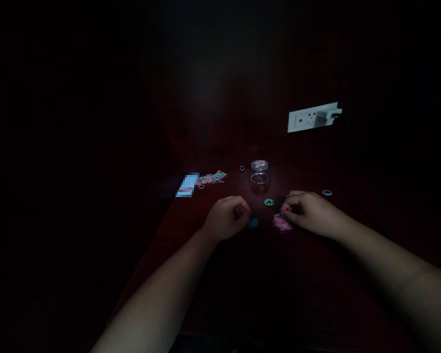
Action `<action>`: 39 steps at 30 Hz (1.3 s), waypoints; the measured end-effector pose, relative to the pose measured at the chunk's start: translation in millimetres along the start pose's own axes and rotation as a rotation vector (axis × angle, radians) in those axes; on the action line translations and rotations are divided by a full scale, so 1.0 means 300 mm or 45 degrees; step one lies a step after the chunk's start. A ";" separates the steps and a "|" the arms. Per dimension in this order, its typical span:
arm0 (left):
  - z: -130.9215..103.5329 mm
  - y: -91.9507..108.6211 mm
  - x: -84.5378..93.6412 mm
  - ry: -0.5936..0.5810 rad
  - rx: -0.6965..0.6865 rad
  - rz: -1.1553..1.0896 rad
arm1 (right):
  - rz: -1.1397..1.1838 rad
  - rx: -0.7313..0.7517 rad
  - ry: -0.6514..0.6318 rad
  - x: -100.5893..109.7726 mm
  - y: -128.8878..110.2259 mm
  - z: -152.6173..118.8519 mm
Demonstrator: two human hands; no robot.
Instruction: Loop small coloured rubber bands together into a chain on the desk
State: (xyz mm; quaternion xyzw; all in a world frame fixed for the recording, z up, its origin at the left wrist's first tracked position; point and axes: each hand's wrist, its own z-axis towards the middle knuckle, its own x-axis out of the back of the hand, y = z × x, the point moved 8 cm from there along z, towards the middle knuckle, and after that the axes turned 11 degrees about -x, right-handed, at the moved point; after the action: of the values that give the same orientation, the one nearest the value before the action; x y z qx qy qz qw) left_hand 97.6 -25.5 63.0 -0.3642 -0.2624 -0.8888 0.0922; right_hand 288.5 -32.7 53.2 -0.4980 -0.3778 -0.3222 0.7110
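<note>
My left hand [230,216] is closed, its fingers curled together just beside a small dark blue clump [254,223] on the table. Whatever its fingertips may hold is too small to make out. On the other side, my right hand [306,212] is pinched shut at the edge of a pile of pink elastic bands [282,223]; I cannot see what lies between finger and thumb. Green elastic bands [268,202] lie between the two hands, a little farther back. A light blue band [327,192] rests beyond my right hand.
A clear round jar [259,174] with a lid stands at the back of the dark red table [206,274]. Left of it are a small ring [242,168], a heap of mixed coloured bands [212,178] and a lit, blurred phone-like screen [187,185]. A wall socket [312,117] holds a plug.
</note>
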 end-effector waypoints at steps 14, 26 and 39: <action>-0.070 -0.307 0.147 -0.008 0.623 0.462 | -0.053 -0.019 -0.066 -0.016 0.019 0.004; -0.152 -0.456 0.125 -0.200 0.961 0.655 | -0.039 -0.016 0.007 0.006 0.011 0.004; -0.140 -0.489 0.122 -0.161 0.952 0.643 | 0.058 0.029 0.099 0.038 -0.016 -0.007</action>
State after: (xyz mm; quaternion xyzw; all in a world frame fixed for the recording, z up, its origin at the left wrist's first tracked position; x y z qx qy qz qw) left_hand -5.8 77.0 4.9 -0.4122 -0.4733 -0.6586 0.4151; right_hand 290.7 -37.0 64.9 -0.4854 -0.3420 -0.3210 0.7378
